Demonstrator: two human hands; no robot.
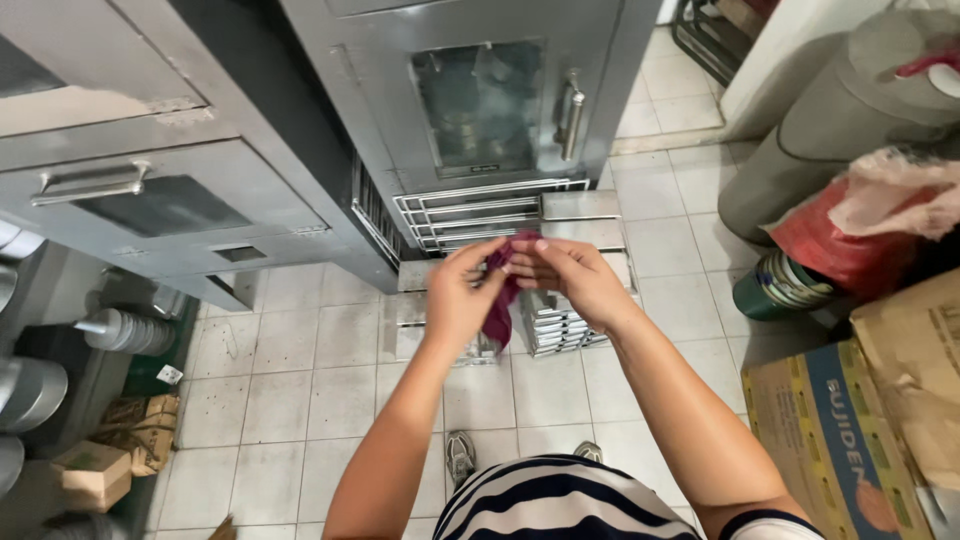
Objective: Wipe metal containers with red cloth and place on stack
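Note:
Both my hands meet in the middle of the view, above a tiled floor. My left hand (462, 292) and my right hand (570, 277) pinch a small dark magenta cloth (498, 318) between their fingers; it hangs down below them. Directly beneath the hands lie stacked metal trays (560, 325) on the floor, in front of a steel oven cabinet (480, 100) with a glass door and a bar handle (571, 115). My striped shirt and shoes show at the bottom.
A second steel cabinet (150, 190) with a handle stands at the left. Metal racks (470, 215) lean at the oven's base. Cardboard boxes (860, 430), a red bag (850, 240) and a grey roll (840, 110) crowd the right. Metal bowls and a small box (90, 470) sit at the left.

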